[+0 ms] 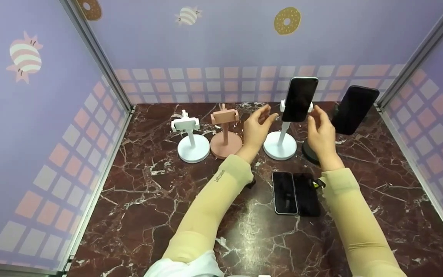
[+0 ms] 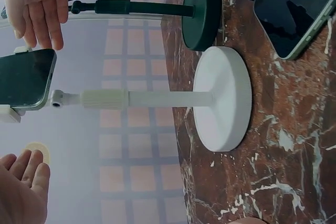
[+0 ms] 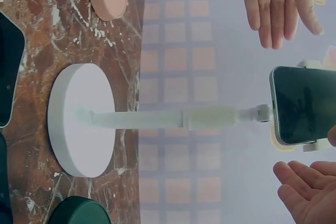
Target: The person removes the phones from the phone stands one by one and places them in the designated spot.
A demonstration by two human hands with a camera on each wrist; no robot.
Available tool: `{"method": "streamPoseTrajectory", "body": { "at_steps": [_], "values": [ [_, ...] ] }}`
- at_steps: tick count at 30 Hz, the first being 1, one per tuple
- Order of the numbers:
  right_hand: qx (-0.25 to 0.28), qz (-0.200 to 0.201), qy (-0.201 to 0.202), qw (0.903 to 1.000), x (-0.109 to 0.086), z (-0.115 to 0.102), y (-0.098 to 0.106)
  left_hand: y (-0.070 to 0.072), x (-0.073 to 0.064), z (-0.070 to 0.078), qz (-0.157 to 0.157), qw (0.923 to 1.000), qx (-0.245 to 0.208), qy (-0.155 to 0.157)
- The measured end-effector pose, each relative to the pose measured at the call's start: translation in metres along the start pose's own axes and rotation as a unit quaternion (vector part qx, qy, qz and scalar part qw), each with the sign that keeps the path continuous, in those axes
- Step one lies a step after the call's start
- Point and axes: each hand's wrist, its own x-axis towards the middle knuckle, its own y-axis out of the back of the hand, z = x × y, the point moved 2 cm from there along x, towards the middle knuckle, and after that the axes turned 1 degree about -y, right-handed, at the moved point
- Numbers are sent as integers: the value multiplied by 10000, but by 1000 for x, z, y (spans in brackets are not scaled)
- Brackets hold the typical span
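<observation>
A dark-screened phone [image 1: 300,99] sits in the clamp of a white phone stand [image 1: 280,145], tilted a little to the right in the head view. My left hand [image 1: 257,129] is to the left of this phone, with its fingers loosely bent and apart from it. To the right, my right hand [image 1: 322,134] has its fingertips close by the clamp's right end. Both wrist views show the phone [image 2: 26,80] between the two hands, neither of which grips it. Palms and extended fingers of the left hand [image 3: 278,9] and right hand [image 3: 310,187] show.
Another phone [image 1: 355,109] leans in a dark stand [image 2: 202,14] at the right. Phone-free white [image 1: 194,149] and pink [image 1: 225,145] stands are at the left. Two phones [image 1: 284,192] [image 1: 306,194] lie side by side on the marbled table [image 1: 140,223]. Patterned walls [image 1: 229,42] enclose it.
</observation>
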Motion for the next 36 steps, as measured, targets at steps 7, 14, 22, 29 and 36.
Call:
{"method": "streamPoseTrajectory", "body": {
  "at_steps": [7,14,22,29,36],
  "values": [
    [126,25,-34,9999,6,-2,-1,-6,7,6,-120,9998,127,49],
    [157,-63,-74,9998,11,-4,-1,-11,12,13,-292,9991,231,177],
    [225,-162,24,9996,15,-6,-1,-16,18,20,-551,9977,-3,392],
    [207,-283,49,9994,18,-7,-1,-23,19,23,-704,9961,320,424],
    [268,-350,-16,9990,23,-2,-3,-25,22,24,-603,9941,810,392]
  ]
}}
